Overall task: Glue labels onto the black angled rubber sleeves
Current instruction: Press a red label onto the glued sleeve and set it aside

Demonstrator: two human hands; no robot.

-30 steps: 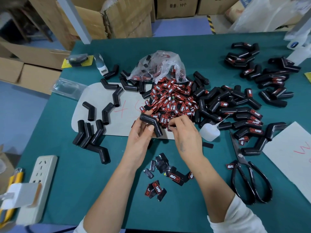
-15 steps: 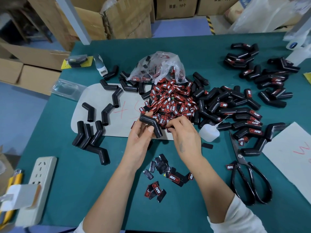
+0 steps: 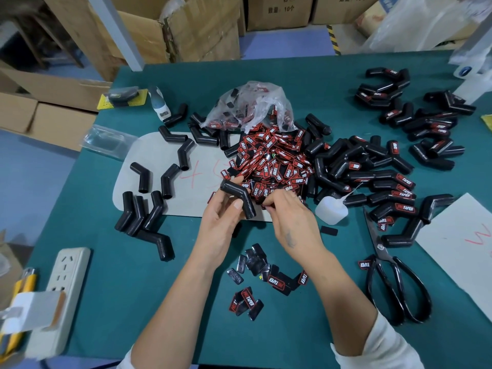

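Two hands meet mid-table — left hand (image 3: 222,222) grips a bent sleeve (image 3: 237,198), right hand (image 3: 290,219) pinches among the label pile (image 3: 271,161).

Heap of red-and-black printed labels (image 3: 271,163) sits frame centre on green tabletop (image 3: 306,83), crumpled clear plastic bag (image 3: 250,107) just behind it. Plain black angled rubber sleeves (image 3: 143,211) lie centre-left, labelled black sleeves (image 3: 394,187) centre-right & upper right. White squeeze glue bottle (image 3: 331,211) right of centre; black-handled scissors (image 3: 394,283) lower right; white power strip (image 3: 61,296) lower left.

Table (image 3: 80,222): green top
Floor (image 3: 26,166): blue
Boxes (image 3: 202,25): cardboard, stacked behind table
Post (image 3: 117,30): grey, slanted
Light: even, indoor
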